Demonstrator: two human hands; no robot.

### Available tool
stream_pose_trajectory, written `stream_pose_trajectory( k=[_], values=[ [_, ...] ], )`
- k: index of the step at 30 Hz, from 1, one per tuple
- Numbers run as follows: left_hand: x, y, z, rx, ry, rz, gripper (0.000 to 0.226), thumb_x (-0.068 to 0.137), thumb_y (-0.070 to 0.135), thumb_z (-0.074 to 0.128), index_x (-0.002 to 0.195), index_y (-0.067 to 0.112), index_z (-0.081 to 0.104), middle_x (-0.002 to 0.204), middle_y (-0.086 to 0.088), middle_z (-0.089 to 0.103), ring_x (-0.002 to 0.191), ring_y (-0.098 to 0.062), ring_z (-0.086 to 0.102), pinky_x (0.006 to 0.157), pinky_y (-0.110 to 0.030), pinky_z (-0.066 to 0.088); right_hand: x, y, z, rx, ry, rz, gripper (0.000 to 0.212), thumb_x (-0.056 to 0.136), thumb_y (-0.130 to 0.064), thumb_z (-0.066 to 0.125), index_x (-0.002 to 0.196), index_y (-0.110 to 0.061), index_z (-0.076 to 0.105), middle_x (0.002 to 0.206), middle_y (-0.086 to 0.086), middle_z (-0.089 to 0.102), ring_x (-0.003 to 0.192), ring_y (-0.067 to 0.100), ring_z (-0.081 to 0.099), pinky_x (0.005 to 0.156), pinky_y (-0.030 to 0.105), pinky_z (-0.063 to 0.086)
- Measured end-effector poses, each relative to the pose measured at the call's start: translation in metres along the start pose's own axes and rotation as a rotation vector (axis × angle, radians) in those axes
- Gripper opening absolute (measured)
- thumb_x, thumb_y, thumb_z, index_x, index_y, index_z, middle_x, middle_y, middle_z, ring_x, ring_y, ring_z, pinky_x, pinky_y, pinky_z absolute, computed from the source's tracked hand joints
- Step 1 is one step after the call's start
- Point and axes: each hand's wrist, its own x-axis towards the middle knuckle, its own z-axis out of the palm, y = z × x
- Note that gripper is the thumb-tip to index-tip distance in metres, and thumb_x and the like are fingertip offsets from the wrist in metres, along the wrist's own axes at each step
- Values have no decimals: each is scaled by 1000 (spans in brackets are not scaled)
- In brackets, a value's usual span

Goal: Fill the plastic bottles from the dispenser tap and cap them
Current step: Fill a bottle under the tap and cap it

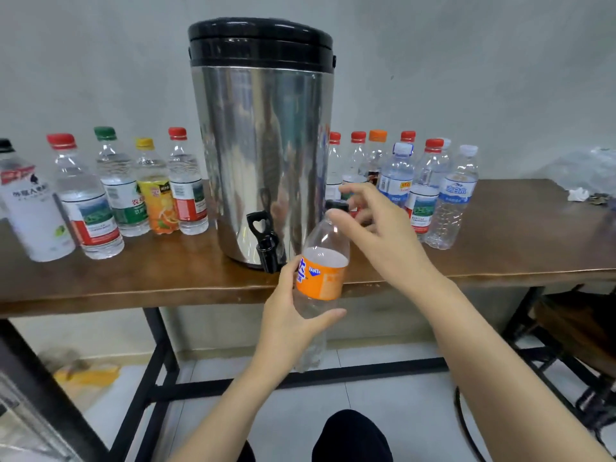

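A steel dispenser (263, 145) with a black lid stands on the wooden table (500, 248); its black tap (265, 243) juts over the front edge. My left hand (293, 315) grips a clear bottle with an orange Fanta label (321, 275), held just right of the tap and in front of the table edge. The bottle looks filled to just above the label. My right hand (376, 228) is at the bottle's neck, its fingers around a black cap (336, 205) on top.
Several capped bottles (116, 195) stand in a row left of the dispenser, and several more (416, 185) stand to its right. A clear plastic bag (586, 168) and small items lie at the table's far right. A chair (580, 331) stands lower right.
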Motion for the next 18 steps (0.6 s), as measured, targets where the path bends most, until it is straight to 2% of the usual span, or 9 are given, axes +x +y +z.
stream_pose_trajectory(
  k=[2, 4, 9, 12, 15, 18],
  values=[
    [-7, -10, -3, 33, 4, -20, 84, 65, 24, 92, 128, 48, 41, 121, 33, 58, 114, 10, 54, 90, -6, 41, 5, -6, -3, -148, -14, -24, 57, 80, -78, 47, 104, -29, 63, 82, -10, 62, 71, 6, 55, 72, 43, 53],
    [-13, -16, -5, 63, 8, -26, 85, 65, 24, 92, 128, 50, 40, 122, 36, 56, 115, 9, 54, 92, -7, 41, 7, -11, -2, -228, -74, -7, 57, 79, -75, 47, 94, -24, 65, 70, -6, 61, 66, 8, 54, 68, 43, 53],
    [-20, -23, -11, 108, 11, -31, 85, 66, 24, 91, 126, 53, 38, 123, 42, 51, 116, 13, 51, 89, -3, 39, 6, -7, 9, -185, -128, 26, 38, 80, -56, 68, 86, -19, 66, 68, 4, 58, 62, 9, 47, 64, 34, 48],
    [-21, -25, -14, 117, 14, -38, 84, 68, 22, 90, 126, 53, 38, 122, 43, 51, 116, 13, 51, 88, -3, 40, 5, -9, 11, -139, -162, -8, 26, 83, -39, 73, 89, -13, 70, 65, -5, 53, 60, 5, 44, 61, 15, 36],
    [-22, -28, -16, 114, 13, -54, 84, 69, 21, 90, 125, 53, 38, 119, 46, 51, 115, 14, 50, 87, -2, 40, 5, -10, 10, -153, -237, -43, 18, 89, -24, 70, 104, -14, 72, 85, 1, 63, 71, 7, 49, 66, 11, 35],
    [-23, -29, -17, 104, 19, -61, 84, 69, 20, 89, 126, 53, 38, 120, 43, 52, 115, 12, 51, 87, -2, 41, 3, -10, 7, -152, -292, -74, 28, 94, -20, 64, 122, -20, 67, 98, -12, 61, 82, 4, 54, 73, 5, 36]
  ],
)
